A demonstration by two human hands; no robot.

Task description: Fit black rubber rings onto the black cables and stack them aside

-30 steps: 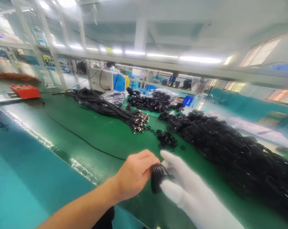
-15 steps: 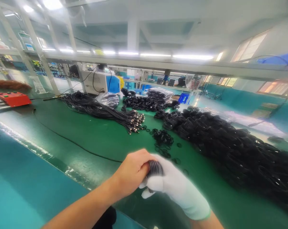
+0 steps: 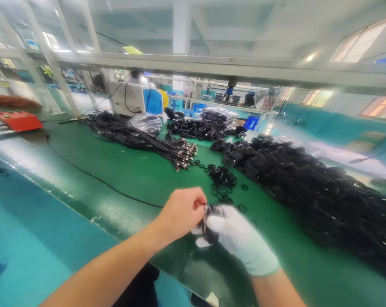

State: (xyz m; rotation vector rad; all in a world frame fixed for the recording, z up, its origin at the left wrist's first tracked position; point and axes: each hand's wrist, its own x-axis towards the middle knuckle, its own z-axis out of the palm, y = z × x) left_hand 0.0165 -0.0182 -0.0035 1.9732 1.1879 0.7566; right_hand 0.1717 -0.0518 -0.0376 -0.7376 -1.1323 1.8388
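Observation:
My bare left hand (image 3: 180, 213) and my white-gloved right hand (image 3: 236, 238) meet over the near part of the green bench (image 3: 138, 175). Both are closed on one small coil of black cable (image 3: 208, 221), which sits between the left fingers and the gloved fingers. Just beyond my hands lies a scatter of small black rings (image 3: 223, 183). A large heap of coiled black cables (image 3: 308, 187) runs along the right side of the bench.
A bundle of long black cables with metal-tipped ends (image 3: 141, 138) lies at the middle left. Bagged coils (image 3: 216, 117) and a white and blue machine (image 3: 135, 99) stand at the back. A red box (image 3: 18, 120) sits far left. One thin black wire (image 3: 93, 179) crosses the bench.
My gloved right hand went from open beside the coil to closed around it. Both hands shifted slightly up and away with the coil, and the view tilted a little.

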